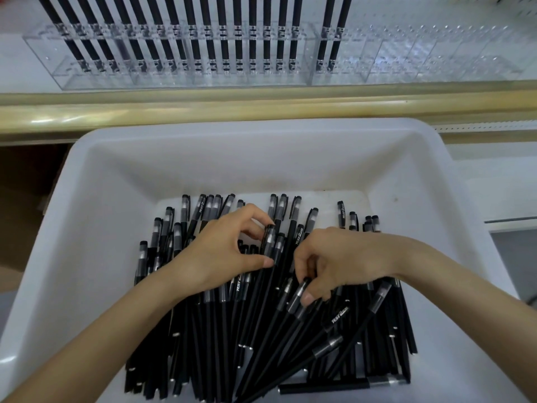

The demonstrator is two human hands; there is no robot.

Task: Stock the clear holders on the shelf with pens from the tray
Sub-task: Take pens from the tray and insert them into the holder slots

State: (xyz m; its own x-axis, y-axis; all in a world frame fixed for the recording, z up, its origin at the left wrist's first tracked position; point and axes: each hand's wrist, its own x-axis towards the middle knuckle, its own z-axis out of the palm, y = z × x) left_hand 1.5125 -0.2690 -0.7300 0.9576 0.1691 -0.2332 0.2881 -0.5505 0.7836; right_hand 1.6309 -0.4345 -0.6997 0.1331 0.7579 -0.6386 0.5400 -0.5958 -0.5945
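Observation:
A white tray (116, 175) in front of me holds a heap of black pens (261, 330) with clear caps. My left hand (220, 251) pinches the cap end of one pen (269, 237) between thumb and fingers at the middle of the heap. My right hand (334, 260) curls down beside it and pinches another pen (299, 298) near its cap. On the shelf beyond, a clear holder (180, 74) carries a row of several upright black pens. A second clear holder (421, 62) to its right has two pens (331, 39) at its left end.
A pale wooden shelf edge (203, 112) runs between the tray and the holders. The right holder's other slots stand empty. A white surface (511, 184) lies right of the tray and a dark gap (26, 181) to its left.

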